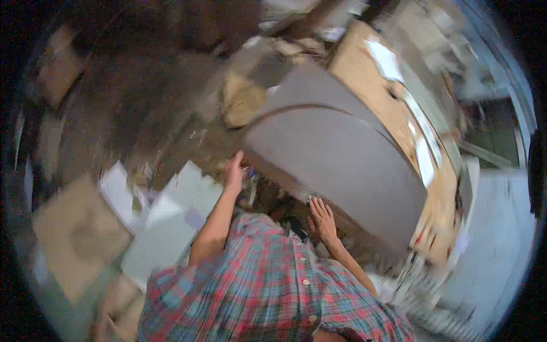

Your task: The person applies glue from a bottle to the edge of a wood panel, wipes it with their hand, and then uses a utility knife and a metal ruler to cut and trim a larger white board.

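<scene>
Both hands gripped a big grey board [336,165] at centre frame: left hand [234,171] curled on its left corner, right hand [322,219] spread flat against its lower edge, above white sheets [171,216] lower left.

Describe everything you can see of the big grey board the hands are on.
The grey board is a large flat sheet, matte and plain, looking like thick card or fibreboard. It appears to top a stack of sheets, with a lighter tan edge showing along its far right side. A curved line crosses its upper part. It lies flat above a littered floor. The left hand touches its near-left edge, and the right hand rests spread on its near edge.
</scene>
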{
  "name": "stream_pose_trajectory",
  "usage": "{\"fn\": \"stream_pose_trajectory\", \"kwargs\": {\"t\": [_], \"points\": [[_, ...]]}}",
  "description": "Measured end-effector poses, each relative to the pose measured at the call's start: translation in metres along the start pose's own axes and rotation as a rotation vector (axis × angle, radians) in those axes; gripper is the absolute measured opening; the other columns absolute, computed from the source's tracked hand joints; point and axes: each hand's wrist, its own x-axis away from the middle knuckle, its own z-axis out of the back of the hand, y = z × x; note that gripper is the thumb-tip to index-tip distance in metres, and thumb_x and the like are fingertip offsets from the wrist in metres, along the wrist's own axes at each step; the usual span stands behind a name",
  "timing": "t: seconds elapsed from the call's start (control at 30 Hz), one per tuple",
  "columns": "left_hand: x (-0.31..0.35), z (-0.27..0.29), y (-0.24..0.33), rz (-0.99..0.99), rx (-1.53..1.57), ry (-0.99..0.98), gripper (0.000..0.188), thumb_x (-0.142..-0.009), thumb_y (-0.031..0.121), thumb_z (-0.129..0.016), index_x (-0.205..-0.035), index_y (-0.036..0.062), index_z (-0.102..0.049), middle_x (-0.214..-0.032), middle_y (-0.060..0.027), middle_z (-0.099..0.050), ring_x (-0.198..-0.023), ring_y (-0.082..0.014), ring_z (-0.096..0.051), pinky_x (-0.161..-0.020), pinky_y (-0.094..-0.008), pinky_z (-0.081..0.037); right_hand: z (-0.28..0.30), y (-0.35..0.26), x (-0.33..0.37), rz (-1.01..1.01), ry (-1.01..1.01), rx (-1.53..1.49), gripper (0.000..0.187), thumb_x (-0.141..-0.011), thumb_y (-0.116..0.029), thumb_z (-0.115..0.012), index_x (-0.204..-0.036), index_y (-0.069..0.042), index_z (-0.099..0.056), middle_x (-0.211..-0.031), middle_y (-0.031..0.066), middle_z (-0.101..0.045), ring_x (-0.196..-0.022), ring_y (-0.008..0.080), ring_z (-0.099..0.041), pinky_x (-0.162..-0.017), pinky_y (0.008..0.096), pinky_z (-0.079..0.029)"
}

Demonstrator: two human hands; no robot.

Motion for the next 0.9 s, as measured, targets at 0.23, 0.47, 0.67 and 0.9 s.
{"fn": "stream_pose_trajectory", "kwargs": {"t": [0.23, 0.47, 0.67, 0.9], "points": [[0.007, -0.001, -0.044, 0.175, -0.360, -0.157, 0.047, -0.091, 0.039, -0.068, -0.121, 0.0073, -0.052, -0.100, -0.0045, -0.059, -0.090, -0.0175, -0.059, -0.080, -0.0346, -0.048, -0.040, 0.072, 0.129, -0.687, 0.252, 0.024, 0.079, -0.084, -0.017, -0.067, -0.152, -0.008, -0.028, -0.156, 0.0140, -0.033, -0.145, 0.0303, -0.029, -0.115, 0.0480, -0.026], [0.045, -0.025, -0.083, 0.263, -0.390, -0.384, 0.046, -0.094, 0.041, -0.063, -0.123, 0.0053, -0.057, -0.124, -0.0087, -0.057, -0.111, -0.0239, -0.054, -0.093, -0.0458, -0.045, -0.078, 0.143, 0.217, -1.048, 0.371, 0.115, 0.085, -0.078, -0.016, -0.068, -0.152, -0.008, -0.027, -0.158, 0.0112, -0.027, -0.146, 0.0280, -0.026, -0.116, 0.0461, -0.026], [0.076, -0.073, -0.107, 0.321, -0.373, -0.146, 0.067, -0.093, 0.052, -0.059, -0.142, 0.0088, -0.041, -0.143, -0.0078, -0.043, -0.129, -0.0268, -0.040, -0.110, -0.0457, -0.029, -0.071, 0.213, 0.292, -1.144, 0.401, 0.039, 0.088, -0.079, -0.017, -0.068, -0.154, -0.009, -0.023, -0.161, 0.0095, -0.022, -0.147, 0.0248, -0.023, -0.116, 0.0449, -0.025], [0.069, -0.072, -0.147, 0.156, -0.497, -0.261, 0.072, -0.094, 0.052, -0.055, -0.149, 0.0120, -0.032, -0.148, -0.0094, -0.038, -0.133, -0.0289, -0.036, -0.113, -0.0454, -0.025, -0.082, 0.307, 0.390, -1.334, 0.404, -0.020, 0.086, -0.080, -0.023, -0.063, -0.155, -0.009, -0.021, -0.161, 0.0099, -0.021, -0.149, 0.0255, -0.020, -0.118, 0.0475, -0.021]]}}
